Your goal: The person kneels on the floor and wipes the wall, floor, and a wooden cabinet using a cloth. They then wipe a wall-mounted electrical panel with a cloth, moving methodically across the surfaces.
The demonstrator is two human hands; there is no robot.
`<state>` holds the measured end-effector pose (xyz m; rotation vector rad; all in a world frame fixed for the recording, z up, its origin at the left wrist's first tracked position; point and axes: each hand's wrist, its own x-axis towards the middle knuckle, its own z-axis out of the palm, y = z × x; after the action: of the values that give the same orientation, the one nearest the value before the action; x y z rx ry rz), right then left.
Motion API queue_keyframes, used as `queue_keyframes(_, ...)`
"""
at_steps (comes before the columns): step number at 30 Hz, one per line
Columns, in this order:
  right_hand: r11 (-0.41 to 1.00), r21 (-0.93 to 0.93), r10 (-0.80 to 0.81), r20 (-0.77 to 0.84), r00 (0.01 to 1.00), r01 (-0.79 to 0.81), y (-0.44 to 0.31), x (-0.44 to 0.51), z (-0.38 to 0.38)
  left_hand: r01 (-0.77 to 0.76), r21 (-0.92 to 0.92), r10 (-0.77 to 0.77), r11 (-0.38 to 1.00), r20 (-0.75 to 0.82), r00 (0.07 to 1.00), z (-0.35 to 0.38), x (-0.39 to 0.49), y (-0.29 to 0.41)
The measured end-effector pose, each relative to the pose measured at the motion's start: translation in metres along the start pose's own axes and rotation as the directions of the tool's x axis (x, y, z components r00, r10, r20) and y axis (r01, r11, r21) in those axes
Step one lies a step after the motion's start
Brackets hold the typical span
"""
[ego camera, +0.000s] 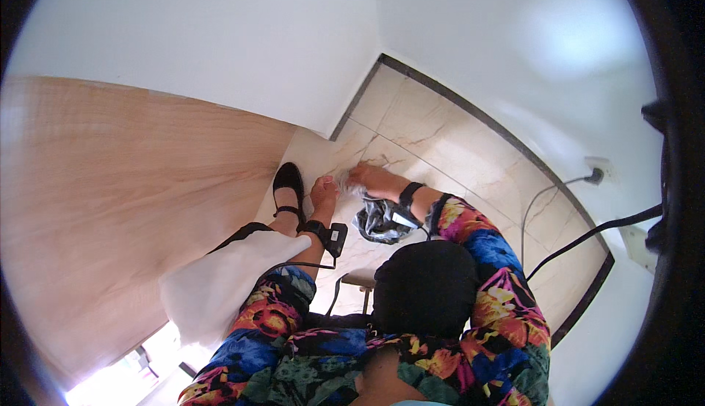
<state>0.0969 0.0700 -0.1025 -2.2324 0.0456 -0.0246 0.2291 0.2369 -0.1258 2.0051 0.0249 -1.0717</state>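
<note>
Low over the tiled floor, my right hand [370, 179] is closed around a crumpled, clear plastic piece [350, 183], blurred at its edges. My left hand [324, 190] is just left of it, fingers curled; whether it pinches part of the plastic cannot be told. Below my right wrist lies a crumpled black and clear plastic bag [383, 221] on the floor. A small white object [405, 220] shows at the bag's right side, partly hidden by my arm.
A wood-grain panel [137, 186] stands on the left. White walls with a dark skirting [468, 100] meet in a corner ahead. At the right, a plug [595, 176] sits in a wall socket, its cable hanging to the floor. My black shoe [289, 180] is beside my left hand.
</note>
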Motion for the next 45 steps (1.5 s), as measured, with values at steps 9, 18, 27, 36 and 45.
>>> queue_keyframes(9, 0.55, 0.339, 0.821, -0.385, 0.422, -0.763, 0.114, -0.133, -0.096, -0.726, 0.645, 0.204, 0.239, 0.698, 0.686, 0.049, -0.087, 0.012)
queue_keyframes(18, 0.778, -0.067, 0.559, -0.379, 0.737, -0.625, 0.088, -0.137, -0.076, -0.498, 0.847, 0.081, 0.185, 0.492, 0.867, 0.03, -0.06, 0.008)
queue_keyframes(27, 0.74, 0.01, 0.658, -0.217, 0.721, -0.673, 0.022, -0.18, -0.061, -0.318, 0.913, 0.276, 0.254, 0.246, 0.929, -0.001, 0.017, 0.039)
queue_keyframes(36, 0.32, 0.099, 0.89, -0.371, 0.263, -0.942, -0.007, -0.263, -0.046, -0.398, 0.874, 0.274, 0.277, 0.325, 0.905, 0.011, -0.012, 0.042)
queue_keyframes(45, 0.288, 0.069, 0.711, 0.652, 0.262, -0.955, -0.133, -0.388, 0.055, -0.409, 0.823, 0.188, 0.393, 0.364, 0.912, 0.018, -0.027, -0.012)
